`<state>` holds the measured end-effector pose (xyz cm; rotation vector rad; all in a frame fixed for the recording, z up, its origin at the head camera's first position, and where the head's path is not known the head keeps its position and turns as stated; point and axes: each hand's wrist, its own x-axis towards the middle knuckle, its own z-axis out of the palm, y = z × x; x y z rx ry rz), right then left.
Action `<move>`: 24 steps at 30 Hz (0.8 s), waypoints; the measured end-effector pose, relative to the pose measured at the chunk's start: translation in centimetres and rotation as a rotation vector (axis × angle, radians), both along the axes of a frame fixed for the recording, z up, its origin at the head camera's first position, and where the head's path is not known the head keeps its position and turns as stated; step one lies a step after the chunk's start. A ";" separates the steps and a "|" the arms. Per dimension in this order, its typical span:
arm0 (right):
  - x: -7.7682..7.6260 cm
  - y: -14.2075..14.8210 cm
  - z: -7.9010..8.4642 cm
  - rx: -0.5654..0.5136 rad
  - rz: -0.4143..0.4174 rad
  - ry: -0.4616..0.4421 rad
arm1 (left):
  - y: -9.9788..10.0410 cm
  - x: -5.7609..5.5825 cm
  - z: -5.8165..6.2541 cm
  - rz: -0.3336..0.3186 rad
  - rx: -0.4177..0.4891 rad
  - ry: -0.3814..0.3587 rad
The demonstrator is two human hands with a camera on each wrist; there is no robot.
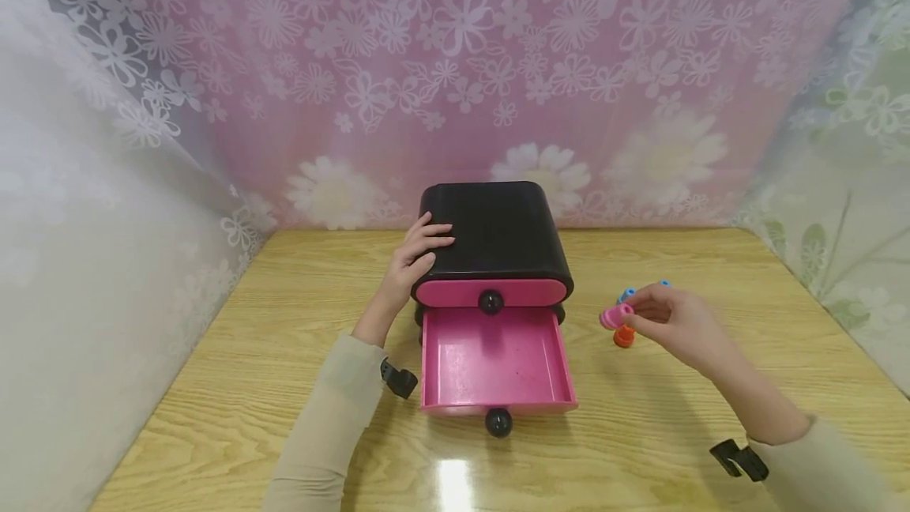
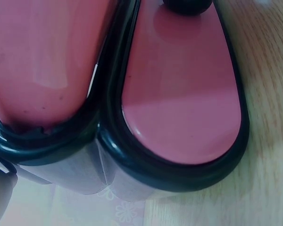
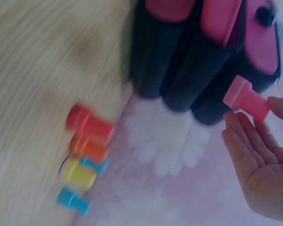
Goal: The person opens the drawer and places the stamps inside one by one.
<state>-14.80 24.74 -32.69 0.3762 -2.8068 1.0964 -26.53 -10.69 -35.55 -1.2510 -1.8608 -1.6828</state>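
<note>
My right hand (image 1: 678,330) pinches a small pink stamp (image 1: 615,316), with a wide base and a narrower handle, between thumb and fingertips, held up right of a black drawer chest (image 1: 490,227). The right wrist view shows that pink stamp (image 3: 245,98) with the thumb at its narrow end. My left hand (image 1: 412,263) rests on the chest's upper left edge, fingers laid fairly straight over the top. Below the closed pink top drawer (image 1: 448,293), a pink drawer (image 1: 469,374) is pulled out, with nothing seen inside. Only a bit of left hand (image 2: 1,195) shows in the left wrist view.
More stamps stand on the wooden table (image 1: 298,322) to the chest's right: a red one (image 3: 90,123), an orange one (image 3: 88,147), a yellow one (image 3: 78,173) and two blue ones, one nearer the yellow. A flowered cloth (image 1: 455,85) hangs behind.
</note>
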 end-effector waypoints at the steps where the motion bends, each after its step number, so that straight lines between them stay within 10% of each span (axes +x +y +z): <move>1: 0.2 -0.6 0.0 -0.019 0.019 0.002 | 0.0 0.0 0.0 -0.002 0.002 0.001; 12: 2.5 -6.1 -1.0 -0.163 0.244 -0.063 | -0.2 0.1 -0.8 0.020 -0.001 -0.008; 24: 2.5 -12.0 -1.8 -0.061 0.432 0.033 | 0.0 -0.2 -0.2 0.005 -0.003 0.008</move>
